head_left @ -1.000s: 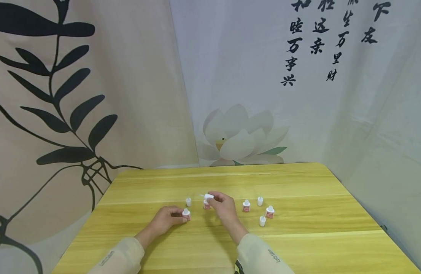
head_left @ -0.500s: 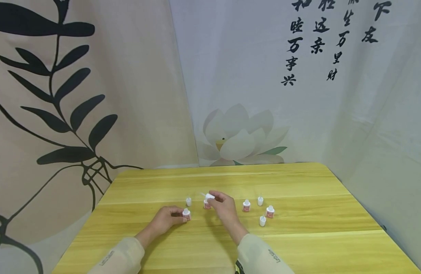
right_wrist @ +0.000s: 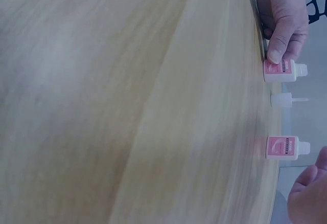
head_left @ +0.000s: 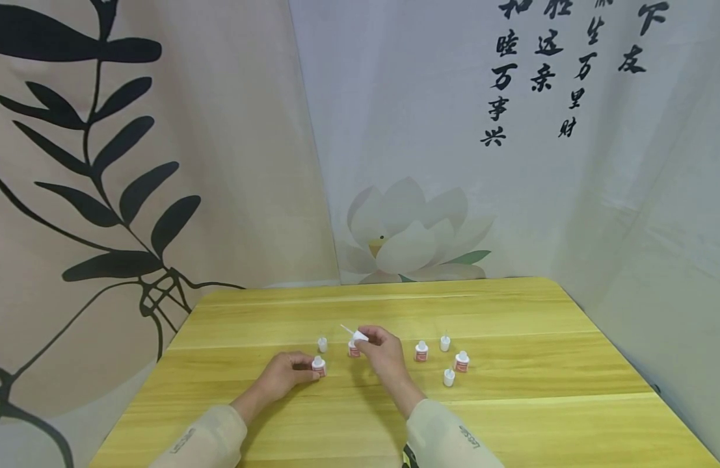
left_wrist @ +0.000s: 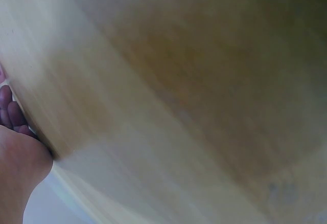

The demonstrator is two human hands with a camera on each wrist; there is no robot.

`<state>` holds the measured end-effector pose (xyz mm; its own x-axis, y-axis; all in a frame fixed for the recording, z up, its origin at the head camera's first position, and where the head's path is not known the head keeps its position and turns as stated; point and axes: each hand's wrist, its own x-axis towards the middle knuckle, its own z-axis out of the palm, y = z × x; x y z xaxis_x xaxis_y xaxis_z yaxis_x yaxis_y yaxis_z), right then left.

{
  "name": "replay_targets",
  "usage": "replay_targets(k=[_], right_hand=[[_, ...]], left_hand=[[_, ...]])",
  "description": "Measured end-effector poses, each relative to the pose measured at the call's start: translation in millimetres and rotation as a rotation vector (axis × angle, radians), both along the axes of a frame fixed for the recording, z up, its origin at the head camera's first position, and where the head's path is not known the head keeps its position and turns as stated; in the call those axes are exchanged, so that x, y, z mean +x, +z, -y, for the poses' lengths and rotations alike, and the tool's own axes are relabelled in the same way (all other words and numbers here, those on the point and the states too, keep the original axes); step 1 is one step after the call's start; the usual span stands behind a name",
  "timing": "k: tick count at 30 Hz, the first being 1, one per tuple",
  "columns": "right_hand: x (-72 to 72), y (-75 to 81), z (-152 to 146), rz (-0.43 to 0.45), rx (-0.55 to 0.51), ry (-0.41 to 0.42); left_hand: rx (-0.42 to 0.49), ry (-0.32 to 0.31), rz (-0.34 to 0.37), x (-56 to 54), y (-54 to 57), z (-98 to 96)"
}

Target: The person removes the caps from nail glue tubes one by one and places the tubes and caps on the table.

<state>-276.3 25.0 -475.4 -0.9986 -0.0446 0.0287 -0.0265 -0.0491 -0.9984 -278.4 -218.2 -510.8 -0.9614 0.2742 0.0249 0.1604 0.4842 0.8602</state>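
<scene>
My left hand (head_left: 288,376) holds a small white bottle (head_left: 319,367) with a pink label, upright on the table and uncapped. Thumb and fingers of my right hand (head_left: 386,357) pinch a white cap (head_left: 360,336) whose thin stem points up and to the left. Just beneath that cap, and partly covered by it, stands a second labelled bottle (head_left: 354,350). Between the two bottles a loose cap (right_wrist: 281,100) rests stem up, as the right wrist view shows. Only the heel and some fingers of the left hand (left_wrist: 23,155) enter the left wrist view.
To the right on the wooden table (head_left: 512,422) stand two more open bottles, a nearer one (head_left: 462,362) and a farther one (head_left: 421,351). Beside them are two caps, one at the back (head_left: 445,344) and one in front (head_left: 449,377). A printed curtain (head_left: 418,143) hangs behind the table.
The cap in my right hand has tilted, its stem swinging from nearly level to pointing up and left. My left hand and the bottles have stayed put.
</scene>
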Motion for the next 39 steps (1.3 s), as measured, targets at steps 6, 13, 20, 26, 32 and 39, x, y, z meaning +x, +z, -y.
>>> replay_targets(k=[6,13,20,26,32,39], right_hand=[[-1.9,-2.4,-0.3,0.004,0.011,0.0],[-2.9,-3.6,-0.8,0.005,0.019,-0.003],[-3.5,-4.8,-1.0,-0.002,0.028,-0.013],[-2.2,-4.1,-1.6,-0.006,0.034,-0.007],[-0.5,-2.5,-2.3,-0.009,0.034,-0.001],[-0.9,-3.3,-2.9,-0.013,0.033,-0.002]], left_hand=[[-0.002,0.004,0.0,0.0,-0.3,-0.2],[-0.003,0.014,0.014,0.0,0.1,-0.7],[-0.021,0.015,0.013,-0.3,1.4,-1.6],[-0.019,0.007,0.011,0.1,1.6,-1.6],[-0.028,0.009,-0.004,-0.3,0.2,-1.1],[-0.018,0.011,-0.001,-1.9,-1.9,-0.8]])
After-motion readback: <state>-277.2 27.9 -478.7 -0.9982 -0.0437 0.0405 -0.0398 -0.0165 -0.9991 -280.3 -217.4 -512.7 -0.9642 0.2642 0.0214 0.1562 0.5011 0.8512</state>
